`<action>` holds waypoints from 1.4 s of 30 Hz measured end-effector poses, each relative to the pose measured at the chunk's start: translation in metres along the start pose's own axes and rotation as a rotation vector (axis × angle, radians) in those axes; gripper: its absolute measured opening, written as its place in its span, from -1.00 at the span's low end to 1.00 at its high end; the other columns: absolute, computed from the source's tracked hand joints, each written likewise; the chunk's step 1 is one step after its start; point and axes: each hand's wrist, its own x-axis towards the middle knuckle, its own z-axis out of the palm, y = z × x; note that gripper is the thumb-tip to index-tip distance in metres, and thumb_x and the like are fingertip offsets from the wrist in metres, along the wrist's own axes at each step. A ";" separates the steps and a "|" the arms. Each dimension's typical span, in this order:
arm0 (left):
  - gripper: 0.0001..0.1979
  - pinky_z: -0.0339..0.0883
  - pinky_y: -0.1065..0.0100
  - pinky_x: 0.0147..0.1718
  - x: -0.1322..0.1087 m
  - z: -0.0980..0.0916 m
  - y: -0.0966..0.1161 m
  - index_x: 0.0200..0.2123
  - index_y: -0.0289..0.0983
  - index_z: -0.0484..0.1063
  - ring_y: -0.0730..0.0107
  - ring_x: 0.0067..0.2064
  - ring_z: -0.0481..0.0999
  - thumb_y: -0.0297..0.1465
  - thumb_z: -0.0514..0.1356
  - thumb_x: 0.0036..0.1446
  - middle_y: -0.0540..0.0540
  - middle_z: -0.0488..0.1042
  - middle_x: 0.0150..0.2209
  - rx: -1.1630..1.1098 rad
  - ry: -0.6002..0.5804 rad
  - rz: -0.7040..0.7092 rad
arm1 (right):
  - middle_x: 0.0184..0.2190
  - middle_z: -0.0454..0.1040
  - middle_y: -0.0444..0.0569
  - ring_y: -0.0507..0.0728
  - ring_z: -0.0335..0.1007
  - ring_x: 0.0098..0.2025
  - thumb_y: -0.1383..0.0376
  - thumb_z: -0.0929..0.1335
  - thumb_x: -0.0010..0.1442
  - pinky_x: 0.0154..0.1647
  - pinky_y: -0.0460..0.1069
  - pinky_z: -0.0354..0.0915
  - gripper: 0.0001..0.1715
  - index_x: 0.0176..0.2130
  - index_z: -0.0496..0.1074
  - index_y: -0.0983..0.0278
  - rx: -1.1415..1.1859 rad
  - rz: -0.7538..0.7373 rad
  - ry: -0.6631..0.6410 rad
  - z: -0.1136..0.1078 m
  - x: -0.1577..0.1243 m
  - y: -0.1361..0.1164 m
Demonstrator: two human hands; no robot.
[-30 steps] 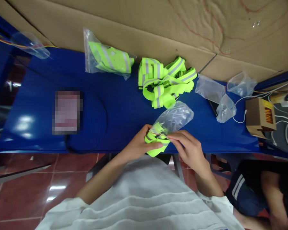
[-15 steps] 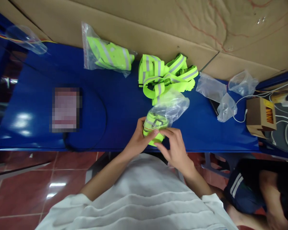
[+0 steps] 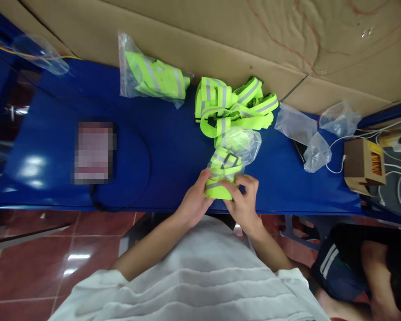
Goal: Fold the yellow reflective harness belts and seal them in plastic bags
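Near the table's front edge, a folded neon-yellow reflective strap (image 3: 218,191) with a black buckle is partly inside a clear plastic bag (image 3: 252,145). My left hand (image 3: 196,198) grips its left side, thumb up along the edge. On the other side my right hand (image 3: 243,203) is closed on the strap, the thumb pressing its lower front. The bag spreads away from me, towards a loose pile of neon-yellow reflective straps (image 3: 235,104). Farther left lies a zip bag (image 3: 155,80) with a folded neon-yellow reflective item inside.
The blue table (image 3: 173,133) backs onto a cardboard-covered panel (image 3: 187,40). A pixelated box-like object (image 3: 93,151) and a black cable lie left. Clear bags (image 3: 296,124), a dark flat object, a cardboard box (image 3: 362,165) and white cables are right. A person (image 3: 347,267) sits at lower right.
Both hands have shifted on the strap, and its buckle shows more fully, tilted up. The right thumb now presses on the front. The view has moved slightly.
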 end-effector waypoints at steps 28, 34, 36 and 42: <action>-0.59 0.41 0.27 0.18 0.000 0.008 -0.012 0.05 -0.28 0.59 0.16 0.19 0.58 -0.09 0.28 0.35 -0.16 0.65 0.07 0.062 -0.044 0.039 | 0.04 0.26 0.05 0.26 0.27 0.11 0.15 0.56 0.25 0.06 0.17 0.37 -0.61 0.00 0.44 0.11 0.071 0.170 0.063 -0.002 0.011 -0.005; -0.55 0.31 0.12 0.39 0.000 -0.003 -0.017 0.20 -0.16 0.57 0.09 0.41 0.42 -0.06 0.25 0.39 -0.12 0.50 0.33 0.331 -0.081 0.314 | -0.14 0.33 -0.03 0.14 0.37 -0.07 0.35 0.48 0.29 -0.09 0.08 0.38 -0.81 -0.26 0.38 0.19 0.177 0.200 0.225 -0.002 0.014 0.001; -0.50 0.32 0.09 0.40 0.000 -0.010 -0.021 0.30 -0.13 0.49 0.10 0.39 0.45 -0.08 0.25 0.40 -0.14 0.43 0.39 0.507 -0.069 0.451 | -0.22 0.41 -0.09 0.10 0.41 -0.14 0.44 0.44 0.30 -0.11 0.05 0.37 -0.77 -0.27 0.34 0.19 0.237 0.194 0.243 -0.007 0.018 0.002; -0.45 0.45 0.07 0.27 0.004 -0.026 -0.025 0.35 -0.14 0.37 0.15 0.25 0.55 -0.29 0.33 0.34 -0.21 0.53 0.24 1.087 0.045 0.977 | -0.06 0.46 -0.03 0.13 0.50 -0.08 0.34 0.49 0.33 -0.03 0.09 0.50 -0.51 0.19 0.41 0.08 0.419 0.187 0.008 -0.032 0.024 0.002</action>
